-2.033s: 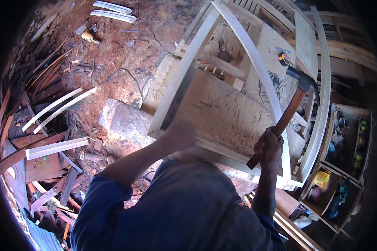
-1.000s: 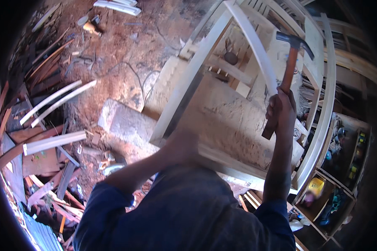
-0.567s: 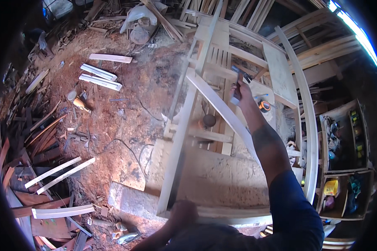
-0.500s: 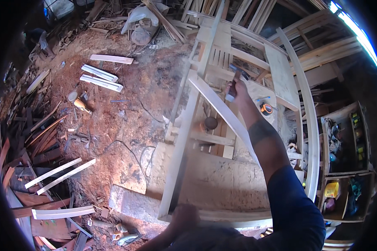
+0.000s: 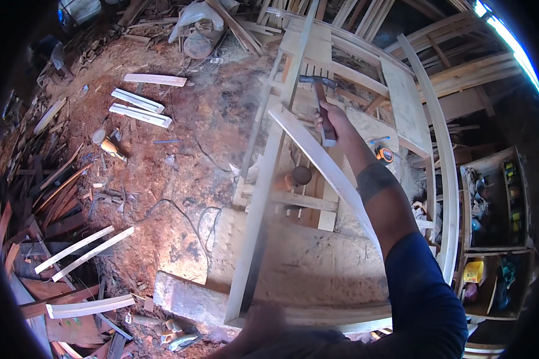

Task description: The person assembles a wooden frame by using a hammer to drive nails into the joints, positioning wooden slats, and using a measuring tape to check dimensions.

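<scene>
My right hand [image 5: 336,124] is closed around the handle of a hammer [image 5: 320,94], whose dark metal head points away from me. The hammer hangs over a pale wooden frame [image 5: 259,215], above its slatted part. Below the hand a loose pale board [image 5: 317,157] lies slantwise across the frame, one end on the long left rail and the other passing under my right forearm. My left hand [image 5: 265,318] is low in the picture at the frame's near left corner. It is dark and blurred, so its fingers cannot be made out.
An orange tape measure [image 5: 384,154] lies right of my forearm. A round dark wooden knob [image 5: 301,175] stands inside the frame. Cut strips [image 5: 141,115], a yellow power tool [image 5: 111,145] and a cable lie on the dirt floor. Shelves of supplies [image 5: 496,248] stand at right, scrap wood at left.
The hammer has swung up and left, its head now showing sideways and clear of the hand. My right hand has shifted slightly; the left stays near the corner.
</scene>
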`<state>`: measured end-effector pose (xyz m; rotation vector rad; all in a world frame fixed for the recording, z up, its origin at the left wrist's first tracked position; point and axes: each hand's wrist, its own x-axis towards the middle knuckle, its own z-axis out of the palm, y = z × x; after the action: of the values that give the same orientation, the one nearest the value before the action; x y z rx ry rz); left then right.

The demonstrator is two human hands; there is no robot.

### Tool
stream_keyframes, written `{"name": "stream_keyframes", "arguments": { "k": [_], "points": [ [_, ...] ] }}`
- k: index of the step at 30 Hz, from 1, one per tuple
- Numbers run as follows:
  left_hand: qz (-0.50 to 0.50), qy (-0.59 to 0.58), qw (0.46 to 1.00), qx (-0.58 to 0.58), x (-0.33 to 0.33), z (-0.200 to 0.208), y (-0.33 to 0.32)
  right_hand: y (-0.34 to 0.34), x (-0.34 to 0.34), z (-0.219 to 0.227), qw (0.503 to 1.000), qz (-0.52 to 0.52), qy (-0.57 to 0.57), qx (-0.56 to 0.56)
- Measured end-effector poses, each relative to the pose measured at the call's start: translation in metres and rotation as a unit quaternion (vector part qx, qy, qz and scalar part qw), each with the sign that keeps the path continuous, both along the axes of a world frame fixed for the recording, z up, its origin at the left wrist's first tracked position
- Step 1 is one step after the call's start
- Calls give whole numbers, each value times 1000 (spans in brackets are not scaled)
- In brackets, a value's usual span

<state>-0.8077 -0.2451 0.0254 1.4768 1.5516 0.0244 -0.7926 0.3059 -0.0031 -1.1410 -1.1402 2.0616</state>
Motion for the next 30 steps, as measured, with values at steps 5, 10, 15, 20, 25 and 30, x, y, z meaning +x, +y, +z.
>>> {"name": "stream_keyframes", "arguments": {
  "k": [5, 10, 15, 20, 25, 30],
  "points": [
    [6, 42, 989, 138, 12, -48, -34, -12, 33, 19, 989, -32, 76, -125],
    [42, 54, 993, 92, 7, -28, -22, -45, 108, 40, 989, 5, 117, -96],
    [16, 61, 991, 118, 7, -23, -24, -91, 153, 78, 979, 5, 171, -106],
    [-22, 70, 989, 127, 7, -20, -20, -109, 195, 94, 982, -7, 162, -94],
    [19, 70, 995, 62, 8, -21, -16, -134, 225, 105, 984, -20, 155, -86],
    [45, 42, 996, 70, 5, -13, -15, -160, 237, 110, 985, -38, 154, -74]
  ]
}}
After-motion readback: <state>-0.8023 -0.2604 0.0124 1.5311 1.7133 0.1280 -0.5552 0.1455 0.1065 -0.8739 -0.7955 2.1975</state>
